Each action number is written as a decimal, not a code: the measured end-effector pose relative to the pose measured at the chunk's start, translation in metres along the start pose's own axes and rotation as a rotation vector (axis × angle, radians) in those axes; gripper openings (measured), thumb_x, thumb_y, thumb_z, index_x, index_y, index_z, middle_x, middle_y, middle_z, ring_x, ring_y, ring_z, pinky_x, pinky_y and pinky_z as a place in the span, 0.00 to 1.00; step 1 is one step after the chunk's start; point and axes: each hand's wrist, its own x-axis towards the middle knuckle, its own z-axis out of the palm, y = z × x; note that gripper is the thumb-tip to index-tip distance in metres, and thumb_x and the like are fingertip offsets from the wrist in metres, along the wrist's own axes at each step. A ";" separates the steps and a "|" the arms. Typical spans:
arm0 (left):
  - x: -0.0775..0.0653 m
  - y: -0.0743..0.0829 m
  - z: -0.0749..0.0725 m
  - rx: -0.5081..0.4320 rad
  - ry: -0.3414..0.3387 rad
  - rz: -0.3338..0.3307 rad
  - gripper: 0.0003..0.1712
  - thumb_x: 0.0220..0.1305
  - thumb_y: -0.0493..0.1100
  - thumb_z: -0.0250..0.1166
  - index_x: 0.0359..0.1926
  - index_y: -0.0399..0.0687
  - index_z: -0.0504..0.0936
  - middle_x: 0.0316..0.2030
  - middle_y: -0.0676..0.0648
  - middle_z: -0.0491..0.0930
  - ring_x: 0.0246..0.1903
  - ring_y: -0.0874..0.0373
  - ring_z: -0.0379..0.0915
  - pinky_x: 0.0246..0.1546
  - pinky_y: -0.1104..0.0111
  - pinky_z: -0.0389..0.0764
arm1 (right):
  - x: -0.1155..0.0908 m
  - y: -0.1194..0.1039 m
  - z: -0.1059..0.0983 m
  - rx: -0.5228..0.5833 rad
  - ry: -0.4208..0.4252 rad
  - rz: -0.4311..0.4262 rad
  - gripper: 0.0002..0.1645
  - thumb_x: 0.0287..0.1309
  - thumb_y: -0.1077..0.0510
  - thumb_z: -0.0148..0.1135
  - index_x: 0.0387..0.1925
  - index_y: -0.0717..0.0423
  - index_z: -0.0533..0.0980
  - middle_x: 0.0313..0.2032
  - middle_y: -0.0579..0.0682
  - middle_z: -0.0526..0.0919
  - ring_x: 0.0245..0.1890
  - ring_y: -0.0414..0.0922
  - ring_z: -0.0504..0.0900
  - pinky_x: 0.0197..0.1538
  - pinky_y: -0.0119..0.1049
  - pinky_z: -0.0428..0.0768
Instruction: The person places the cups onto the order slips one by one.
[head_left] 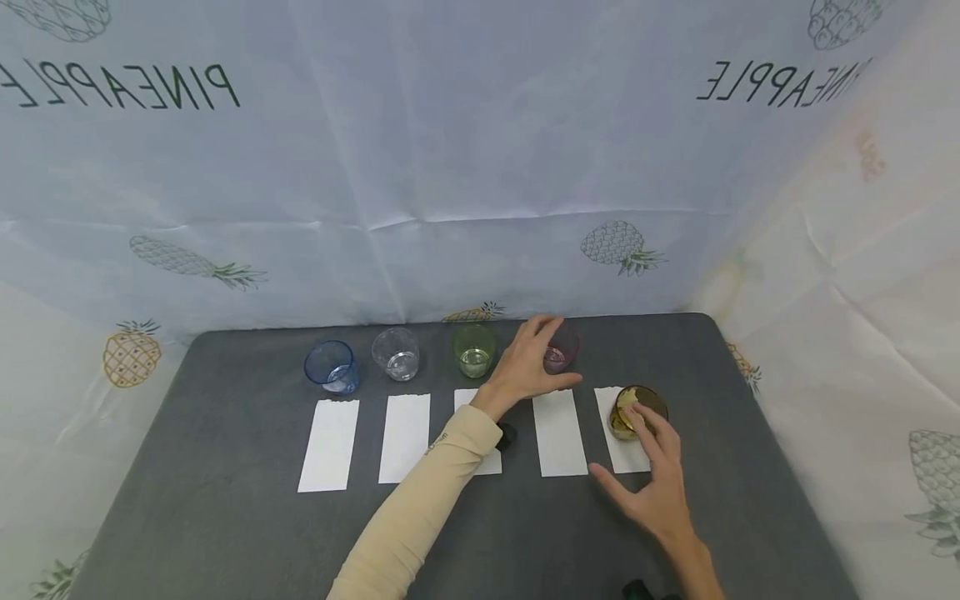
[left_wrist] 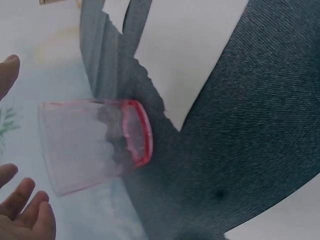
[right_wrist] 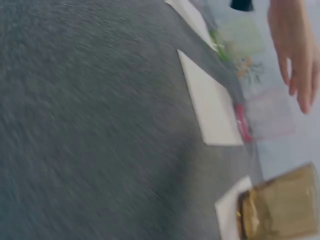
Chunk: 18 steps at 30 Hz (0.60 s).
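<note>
My left hand (head_left: 531,362) reaches over the pink glass (head_left: 561,348), thumb and fingers spread apart. The left wrist view shows the fingers (left_wrist: 44,220) near the rim of that pink glass (left_wrist: 85,145), with a gap between them. My right hand (head_left: 656,475) is at the amber glass (head_left: 648,402), its fingertips over the near side of the rim and its thumb held well away. The amber glass (right_wrist: 285,205) stands on a white paper strip in the right wrist view; whether the right fingers touch it cannot be told.
A blue glass (head_left: 330,367), a clear glass (head_left: 396,353) and a green glass (head_left: 474,350) stand along the table's back. White paper strips (head_left: 330,446) lie in a row before the glasses. A pineapple-print cloth (head_left: 465,167) hangs behind the grey table (head_left: 225,500).
</note>
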 end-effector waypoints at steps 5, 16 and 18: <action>-0.001 -0.007 0.004 -0.050 -0.004 -0.059 0.57 0.58 0.58 0.76 0.79 0.45 0.58 0.76 0.40 0.60 0.75 0.45 0.60 0.70 0.50 0.73 | -0.009 -0.003 0.016 -0.003 -0.103 0.020 0.52 0.45 0.44 0.82 0.69 0.61 0.73 0.68 0.67 0.69 0.75 0.38 0.59 0.73 0.18 0.53; 0.003 -0.010 0.006 -0.044 0.024 -0.115 0.56 0.57 0.57 0.77 0.79 0.45 0.59 0.74 0.40 0.63 0.73 0.44 0.64 0.70 0.50 0.73 | -0.018 -0.002 0.040 -0.068 -0.243 0.043 0.53 0.40 0.51 0.85 0.69 0.58 0.73 0.71 0.61 0.69 0.76 0.44 0.61 0.75 0.17 0.51; 0.004 -0.011 0.006 -0.043 0.020 -0.116 0.56 0.57 0.57 0.77 0.79 0.43 0.59 0.74 0.39 0.62 0.73 0.44 0.64 0.70 0.51 0.73 | -0.020 0.003 0.043 -0.111 -0.253 0.056 0.54 0.40 0.49 0.85 0.70 0.57 0.72 0.72 0.59 0.68 0.75 0.50 0.63 0.74 0.24 0.58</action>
